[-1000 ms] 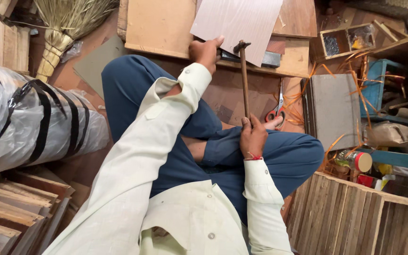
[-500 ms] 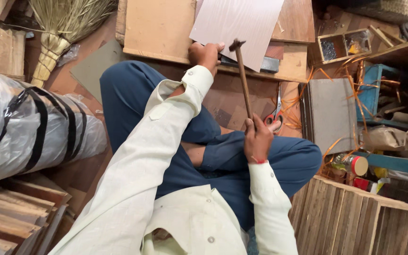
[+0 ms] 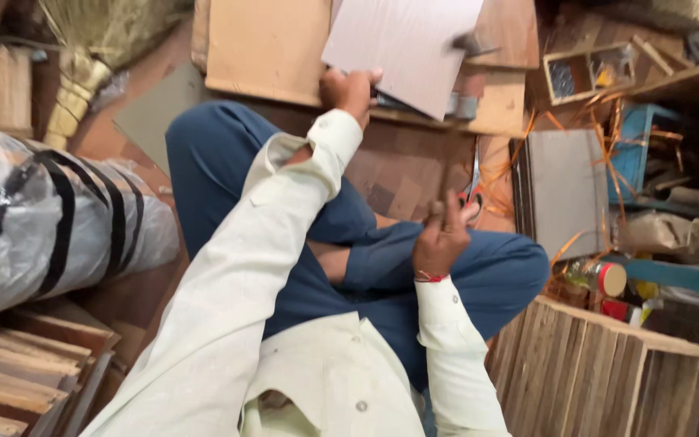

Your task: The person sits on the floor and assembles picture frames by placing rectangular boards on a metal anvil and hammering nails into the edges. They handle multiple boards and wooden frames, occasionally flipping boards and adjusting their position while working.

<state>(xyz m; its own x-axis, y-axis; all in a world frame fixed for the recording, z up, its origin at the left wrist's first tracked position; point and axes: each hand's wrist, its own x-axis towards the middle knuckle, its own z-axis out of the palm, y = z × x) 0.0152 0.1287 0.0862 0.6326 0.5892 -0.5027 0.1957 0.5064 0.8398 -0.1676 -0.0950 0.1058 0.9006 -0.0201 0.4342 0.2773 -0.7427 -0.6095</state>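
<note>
A: Over the wooden board (image 3: 269, 48), the pale grey panel (image 3: 402, 48) is pinched at its near edge by the left hand (image 3: 349, 87).

B: The hammer (image 3: 451, 121) is clenched in the right hand (image 3: 440, 239), shaft running away from the grip, blurred head (image 3: 472, 42) over the panel's right edge.

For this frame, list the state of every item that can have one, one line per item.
left hand: closed on the lower edge of the pale sheet, holding it on the board.
right hand: closed around the hammer handle.
hammer: raised, head blurred, over the sheet's right edge.
pale sheet: lying flat and skewed on the wooden board.
small wooden box: open, small items inside.
grey bag: strapped shut, lying on its side.
</note>
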